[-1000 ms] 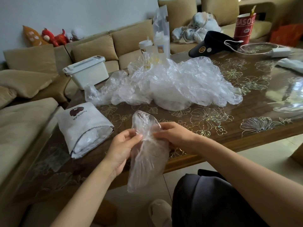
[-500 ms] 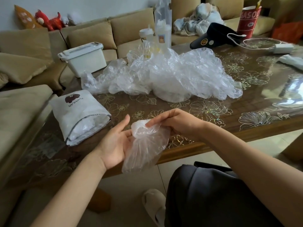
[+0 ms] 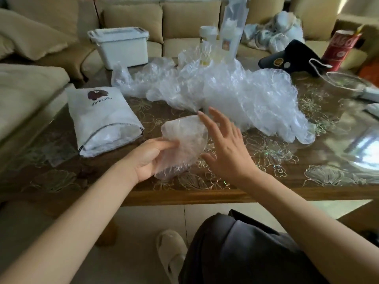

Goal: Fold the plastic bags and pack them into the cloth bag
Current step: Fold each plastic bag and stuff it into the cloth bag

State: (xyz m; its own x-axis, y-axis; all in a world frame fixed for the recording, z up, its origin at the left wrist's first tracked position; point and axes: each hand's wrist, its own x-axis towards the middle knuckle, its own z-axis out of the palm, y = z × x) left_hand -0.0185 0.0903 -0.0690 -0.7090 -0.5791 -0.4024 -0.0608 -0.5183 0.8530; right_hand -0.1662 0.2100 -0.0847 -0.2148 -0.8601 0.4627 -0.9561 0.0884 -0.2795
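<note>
Floral table (image 3: pixel 266 187) before beige sofa (image 3: pixel 184 17) – left fingers (image 3: pixel 168 144) pinch folded bag (image 3: pixel 184 144), right fingers (image 3: pixel 213 119) spread

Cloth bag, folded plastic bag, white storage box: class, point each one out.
cloth bag (image 3: pixel 98 117), head view, middle of its white face.
folded plastic bag (image 3: pixel 184 144), head view, its centre.
white storage box (image 3: pixel 123 50), head view, front wall.

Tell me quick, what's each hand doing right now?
Left hand: closed on the folded plastic bag, holding it above the table.
Right hand: open, fingers spread, fingertips at the bag's edge, gripping nothing.
</note>
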